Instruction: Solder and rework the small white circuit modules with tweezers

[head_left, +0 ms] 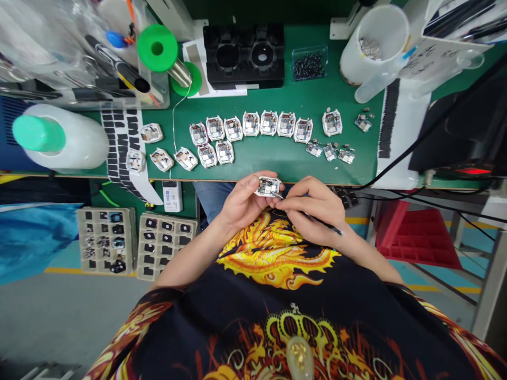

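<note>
In front of my chest, just past the bench's near edge, my left hand (246, 200) grips a white watch case (268, 186) with a small circuit board inside. My right hand (315, 211) is closed around slim dark tweezers (322, 224), their tip at the case's lower right edge. Similar cases with boards (268, 123) stand in a row on the green bench beyond my hands. A separate watch case (331, 122) sits further right, near several loose circuit boards (330, 152). More white cases (161, 159) lie to the left.
A solder wire spool (157, 48), black fixture (244, 55) and clear box of small dark parts (310, 63) stand at the back. A white bottle (75, 137) is left, a white cup (374, 45) right. Compartment trays (137, 237) sit below left; black cables (428, 126) cross the right.
</note>
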Demonstrator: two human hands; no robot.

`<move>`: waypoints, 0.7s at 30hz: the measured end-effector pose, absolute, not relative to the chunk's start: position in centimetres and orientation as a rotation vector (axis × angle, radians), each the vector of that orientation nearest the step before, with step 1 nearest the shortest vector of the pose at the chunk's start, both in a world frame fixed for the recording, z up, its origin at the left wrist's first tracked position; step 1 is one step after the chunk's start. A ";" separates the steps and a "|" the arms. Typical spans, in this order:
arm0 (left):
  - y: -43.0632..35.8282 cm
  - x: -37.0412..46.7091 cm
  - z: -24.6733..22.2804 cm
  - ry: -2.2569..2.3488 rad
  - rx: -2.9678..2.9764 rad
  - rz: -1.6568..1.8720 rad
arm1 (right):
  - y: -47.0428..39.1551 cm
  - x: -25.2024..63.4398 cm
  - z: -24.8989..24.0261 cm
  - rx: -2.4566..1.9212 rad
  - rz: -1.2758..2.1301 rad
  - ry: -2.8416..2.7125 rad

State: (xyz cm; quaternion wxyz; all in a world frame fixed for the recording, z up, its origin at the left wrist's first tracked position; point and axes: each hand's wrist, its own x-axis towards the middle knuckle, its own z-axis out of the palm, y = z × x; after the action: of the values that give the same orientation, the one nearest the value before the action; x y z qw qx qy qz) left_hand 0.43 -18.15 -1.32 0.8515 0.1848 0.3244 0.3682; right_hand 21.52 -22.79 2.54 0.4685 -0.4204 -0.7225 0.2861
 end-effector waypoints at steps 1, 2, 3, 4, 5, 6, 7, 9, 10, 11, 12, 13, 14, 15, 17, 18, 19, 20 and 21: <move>-18.1 0.4 -1.4 0.676 0.377 0.773 | -23.0 21.3 2.2 -1.010 0.667 -1.776; -18.1 0.4 -1.4 0.671 0.363 0.770 | -23.1 21.2 1.9 -0.996 0.639 -1.774; -18.1 0.4 -1.4 0.668 0.351 0.765 | -23.3 21.0 1.7 -0.992 0.620 -1.772; -18.1 0.3 -1.4 0.668 0.342 0.760 | -23.4 20.9 1.6 -0.995 0.603 -1.767; -18.1 0.3 -1.4 0.668 0.336 0.756 | -23.5 20.8 1.5 -1.005 0.582 -1.764; -18.1 0.3 -1.4 0.667 0.329 0.752 | -23.5 20.7 1.5 -1.019 0.554 -1.763; -18.1 0.3 -1.3 0.664 0.318 0.745 | -23.6 20.7 1.6 -1.033 0.519 -1.773; -18.0 0.4 -1.1 0.651 0.296 0.730 | -23.6 20.7 1.7 -1.047 0.427 -1.811; -18.0 0.4 -0.9 0.642 0.289 0.726 | -23.6 20.8 1.9 -1.049 0.386 -1.829; -18.0 0.5 -0.8 0.632 0.289 0.726 | -23.5 20.9 2.0 -1.046 0.362 -1.838; -18.0 0.5 -0.7 0.621 0.296 0.731 | -23.5 21.0 2.1 -1.042 0.357 -1.837; -18.0 0.6 -0.6 0.606 0.311 0.741 | -23.5 21.1 2.3 -1.037 0.373 -1.826; -18.0 0.6 -0.5 0.591 0.328 0.750 | -23.4 21.2 2.4 -1.031 0.408 -1.804; -17.9 0.6 -0.5 0.576 0.343 0.756 | -23.4 21.3 2.5 -1.022 0.453 -1.780; -17.9 0.5 -0.5 0.553 0.365 0.753 | -23.4 21.4 2.8 -0.989 0.542 -1.740; -17.9 0.4 -0.6 0.549 0.374 0.747 | -23.3 21.4 2.9 -0.975 0.582 -1.727; -18.0 0.3 -0.7 0.549 0.384 0.743 | -23.3 21.5 3.1 -0.967 0.613 -1.713; -18.0 0.3 -0.7 0.551 0.397 0.742 | -23.3 21.5 3.2 -0.969 0.641 -1.706; -18.0 0.2 -0.8 0.553 0.415 0.746 | -23.2 21.5 3.4 -0.984 0.667 -1.704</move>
State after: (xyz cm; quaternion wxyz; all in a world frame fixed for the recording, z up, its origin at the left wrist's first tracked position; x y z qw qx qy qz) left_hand 0.20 -18.01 -0.76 0.8736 0.1985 0.2646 0.3569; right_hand 21.48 -23.25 3.36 0.5075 -0.4080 -0.7067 0.2767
